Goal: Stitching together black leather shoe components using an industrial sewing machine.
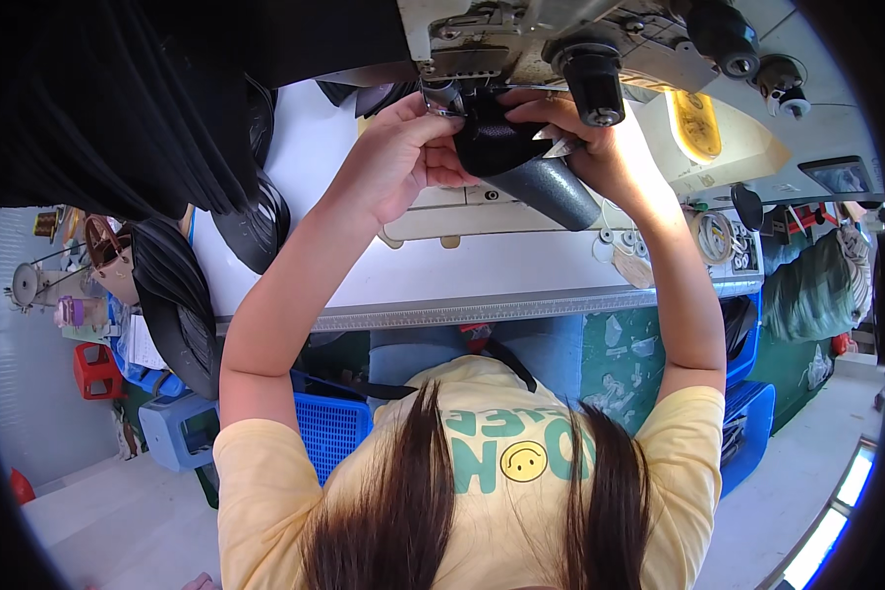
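Observation:
A black, leather-like shoe upper [543,189] is bent into a curve under the head of a sewing machine [521,44], its dark inner side facing up. My left hand [395,149] pinches the left edge of it beside a small metal part close to the needle area. On the other side, my right hand [612,147] grips the upper's far edge with thumb and fingers. Metal thread snips [560,145] are tucked in that same hand, blades pointing left. The needle and the exact stitching spot are hidden.
Bundles of black uppers [172,270] hang and lie at the left. A ruler strip [442,313] runs along the table's front edge. Bobbins and a coil [715,236] lie at the right. A blue basket [332,433] and blue stool [179,428] stand below.

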Available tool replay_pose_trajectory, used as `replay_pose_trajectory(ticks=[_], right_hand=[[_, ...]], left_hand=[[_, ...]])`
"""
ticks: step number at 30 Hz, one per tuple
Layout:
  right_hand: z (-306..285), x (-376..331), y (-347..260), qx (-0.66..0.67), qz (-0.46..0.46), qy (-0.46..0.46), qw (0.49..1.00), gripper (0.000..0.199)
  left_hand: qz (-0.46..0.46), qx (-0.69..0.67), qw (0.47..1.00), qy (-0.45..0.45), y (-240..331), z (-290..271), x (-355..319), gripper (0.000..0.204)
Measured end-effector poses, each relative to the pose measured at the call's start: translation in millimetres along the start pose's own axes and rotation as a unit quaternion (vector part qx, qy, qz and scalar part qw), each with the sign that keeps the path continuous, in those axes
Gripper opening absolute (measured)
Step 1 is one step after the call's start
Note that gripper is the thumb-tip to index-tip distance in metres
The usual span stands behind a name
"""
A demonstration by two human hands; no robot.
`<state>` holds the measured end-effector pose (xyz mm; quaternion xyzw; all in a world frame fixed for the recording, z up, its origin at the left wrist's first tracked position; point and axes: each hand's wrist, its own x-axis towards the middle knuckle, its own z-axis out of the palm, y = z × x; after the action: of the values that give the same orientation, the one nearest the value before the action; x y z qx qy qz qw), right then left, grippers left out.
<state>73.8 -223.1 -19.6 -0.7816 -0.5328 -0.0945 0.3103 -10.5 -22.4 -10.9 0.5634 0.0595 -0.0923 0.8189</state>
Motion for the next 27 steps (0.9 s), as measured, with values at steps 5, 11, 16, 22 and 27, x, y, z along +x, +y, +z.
replay_pose_trajectory(ticks=[5,11,16,22,27], right_hand=[[-3.0,-0.9,-3.8,-0.005,-0.017,0.006,1.0,0.042],[-2.9,-4.9,-14.0,0.008,0.026,0.01,1.0,0.048],[1.3,-9.8,-16.8,0.006,-0.001,0.055,0.998,0.047],[5.4,-40.7,-47.1,0.175,-0.028,0.229,0.957,0.021],[36.4,-71.6,-81.9,0.66,0.249,0.115,0.699,0.035]], left_hand=[[0.029,0.016,0.999,-0.011,-6.6,-2.6,-1.1,0.008],[0.107,-0.029,0.993,0.038,-39.5,-6.5,-12.6,0.012],[0.197,0.101,0.968,0.12,-53.4,-2.4,-19.3,0.008],[0.36,0.322,0.866,0.128,-60.1,12.3,-39.1,0.031],[0.388,0.421,0.82,0.019,-48.0,24.4,-61.0,0.035]])
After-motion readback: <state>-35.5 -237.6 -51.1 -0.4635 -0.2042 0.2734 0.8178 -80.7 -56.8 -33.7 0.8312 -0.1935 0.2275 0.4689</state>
